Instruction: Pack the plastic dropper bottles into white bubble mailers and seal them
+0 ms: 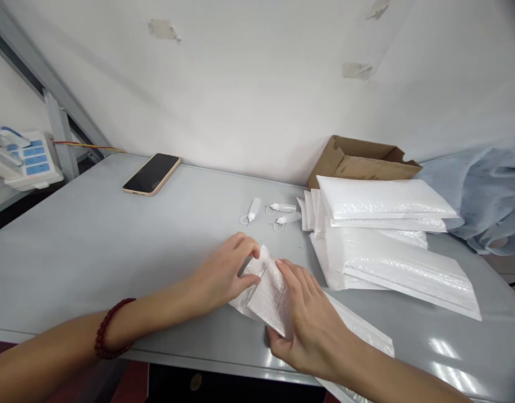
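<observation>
A small folded piece of bubble wrap is between my hands, tilted above the front of the table. My right hand grips its right side, fingers on top and thumb at the lower edge. At its upper left, my left hand has curled fingers and a thumb against the wrap's edge. Whether anything lies inside the wrap I cannot tell. Just beyond my hands lie three small white squeeze bottles with looped caps: one bottle on the left, another bottle and a third bottle close together.
White bubble mailers are piled at the right, before an open cardboard box. Another mailer lies partly under my right forearm. A phone rests at the back left. Beyond are a power strip and, far right, blue cloth.
</observation>
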Available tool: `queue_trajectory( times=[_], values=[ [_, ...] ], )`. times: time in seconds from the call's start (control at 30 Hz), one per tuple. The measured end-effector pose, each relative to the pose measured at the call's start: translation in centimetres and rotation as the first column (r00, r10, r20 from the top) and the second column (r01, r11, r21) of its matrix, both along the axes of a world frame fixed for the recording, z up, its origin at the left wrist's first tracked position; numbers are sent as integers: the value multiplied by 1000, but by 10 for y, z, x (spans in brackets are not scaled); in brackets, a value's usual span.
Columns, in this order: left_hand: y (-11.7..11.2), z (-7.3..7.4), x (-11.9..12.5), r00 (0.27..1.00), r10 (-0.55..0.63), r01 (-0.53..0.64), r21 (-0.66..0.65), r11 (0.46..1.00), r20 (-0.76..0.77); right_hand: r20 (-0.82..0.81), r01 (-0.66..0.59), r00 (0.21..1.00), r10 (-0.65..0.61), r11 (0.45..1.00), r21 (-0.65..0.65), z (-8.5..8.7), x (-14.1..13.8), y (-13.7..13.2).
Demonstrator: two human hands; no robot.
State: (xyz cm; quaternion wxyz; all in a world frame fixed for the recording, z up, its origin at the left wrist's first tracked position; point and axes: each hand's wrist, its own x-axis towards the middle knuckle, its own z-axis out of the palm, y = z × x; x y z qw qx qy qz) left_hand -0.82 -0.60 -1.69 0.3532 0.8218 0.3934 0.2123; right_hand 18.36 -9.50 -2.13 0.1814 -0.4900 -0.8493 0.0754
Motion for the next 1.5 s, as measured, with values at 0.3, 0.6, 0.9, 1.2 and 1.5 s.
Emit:
queue_trajectory(
  times=[0.3,0.6,0.9,1.2,1.5],
  values=[
    [-6,6,2,971,-205,209,18,978,-126,-150,4,989,0,1000,26,-2,0,3],
    [13,31,-10,983,-171,147,-839,524,65,-100,-17,995,22,999,52,-7,-2,1],
    [6,25,-1,984,-82,177,-858,483,157,-70,-16,997,19,999,37,-5,-3,2],
    [9,20,-3,999,10,15,-573,820,40,35,30,999,-32,998,64,0,5,6],
    [43,17,-6,955,297,-294,-104,950,12,-49,96,994,-101,989,-109,5,10,11]
  ],
)
